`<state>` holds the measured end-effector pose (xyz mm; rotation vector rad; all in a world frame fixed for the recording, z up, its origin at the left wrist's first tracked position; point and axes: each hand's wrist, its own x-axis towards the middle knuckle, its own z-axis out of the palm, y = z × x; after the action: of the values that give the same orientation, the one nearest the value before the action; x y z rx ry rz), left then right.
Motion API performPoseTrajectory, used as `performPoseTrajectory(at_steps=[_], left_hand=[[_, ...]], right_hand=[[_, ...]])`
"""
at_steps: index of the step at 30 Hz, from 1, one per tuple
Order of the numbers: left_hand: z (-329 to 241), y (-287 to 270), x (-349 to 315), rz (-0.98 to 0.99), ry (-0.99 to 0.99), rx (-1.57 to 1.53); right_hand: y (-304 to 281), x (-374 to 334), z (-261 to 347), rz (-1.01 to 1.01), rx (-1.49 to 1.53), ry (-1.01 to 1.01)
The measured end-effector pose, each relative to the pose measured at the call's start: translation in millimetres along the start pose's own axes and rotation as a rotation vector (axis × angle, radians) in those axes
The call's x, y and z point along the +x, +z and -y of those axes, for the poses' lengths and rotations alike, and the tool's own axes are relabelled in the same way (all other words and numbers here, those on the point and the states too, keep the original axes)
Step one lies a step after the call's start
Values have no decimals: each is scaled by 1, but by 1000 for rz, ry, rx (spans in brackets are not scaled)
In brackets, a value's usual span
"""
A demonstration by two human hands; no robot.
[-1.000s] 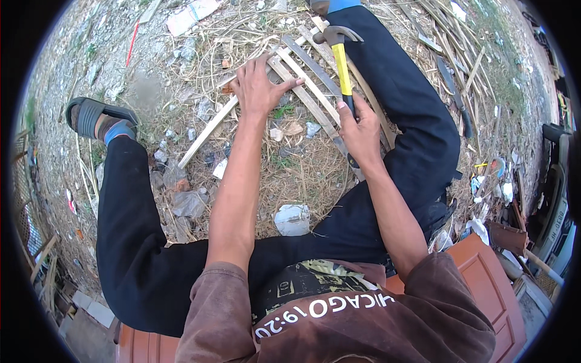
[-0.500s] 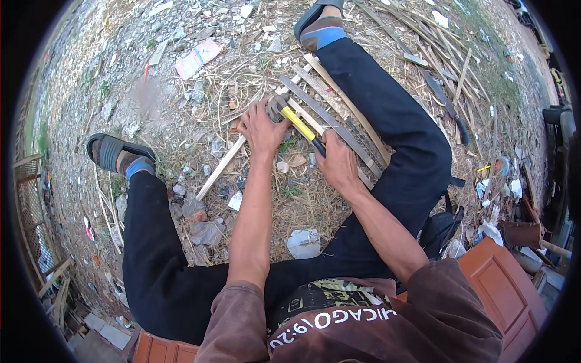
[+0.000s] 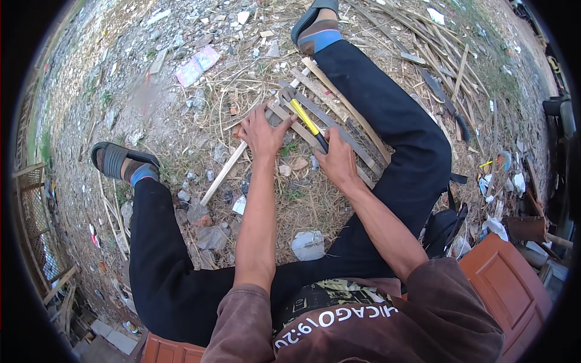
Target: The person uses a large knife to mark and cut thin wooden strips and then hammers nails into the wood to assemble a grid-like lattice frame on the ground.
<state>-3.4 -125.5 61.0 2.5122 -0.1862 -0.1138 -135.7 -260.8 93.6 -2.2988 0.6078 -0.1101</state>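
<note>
A hammer with a yellow and black handle lies slantwise in front of me, its dark grey head at the far end. My right hand is closed round the black end of the handle. To its left, my left hand grips the end of a short wooden slat, thumb on the near side, just beside the hammer head. This slat runs under the hammer toward my right hand. Below the left hand, a pale wooden stick rests on the ground, its upper part hidden by the hand.
A long grey flat strip and more wood strips lie beyond my right hand. A large knife lies near a pile of thin sticks. A white stone block sits between my legs. Orange-brown panels show beneath me.
The hammer head has moved slightly away and to the right, off my left hand. The slat under it now shows more. My right hand stays on the handle.
</note>
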Motion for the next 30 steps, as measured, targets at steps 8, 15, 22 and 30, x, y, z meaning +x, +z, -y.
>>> performPoseTrajectory(at_steps=[8, 15, 22, 30], left_hand=[[-6, -6, -4, 6, -20, 6], [6, -5, 1, -12, -62, 7], [-3, -13, -3, 24, -104, 59], [-3, -11, -2, 26, -112, 48]], right_hand=[[-3, 1, 4, 34, -37, -3], [-3, 8, 15, 89, 18, -10], [-5, 7, 17, 98, 9, 15], [-1, 9, 10, 94, 61, 80]])
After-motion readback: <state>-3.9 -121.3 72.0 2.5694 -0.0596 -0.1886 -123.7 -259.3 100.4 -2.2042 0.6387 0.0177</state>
